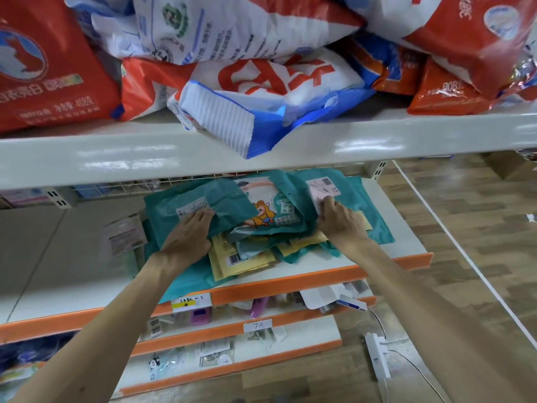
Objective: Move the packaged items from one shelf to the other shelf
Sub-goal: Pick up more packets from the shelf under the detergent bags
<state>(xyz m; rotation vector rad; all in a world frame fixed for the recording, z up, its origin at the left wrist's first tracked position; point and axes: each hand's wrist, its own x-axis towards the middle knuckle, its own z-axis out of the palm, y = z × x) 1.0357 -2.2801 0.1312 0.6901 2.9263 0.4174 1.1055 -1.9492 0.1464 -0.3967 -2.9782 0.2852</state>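
Teal pkts [220, 199] lay heaped on orange-edged shelf [319, 277]; left grip [186, 237] & right grip [340, 222] each clamped a side of heap, prob. to lift it as one bundle.

White orange-edged shelf [334, 269] carries heap of teal packets [203, 199], yellow packets [241, 257] beneath.

— Where are the grips?
— Left grip [186, 237] and right grip [340, 222] both hold teal packets [220, 196] piled on the shelf [334, 261].
— Above?
— Bags [261, 77] crowd the upper shelf [87, 158].
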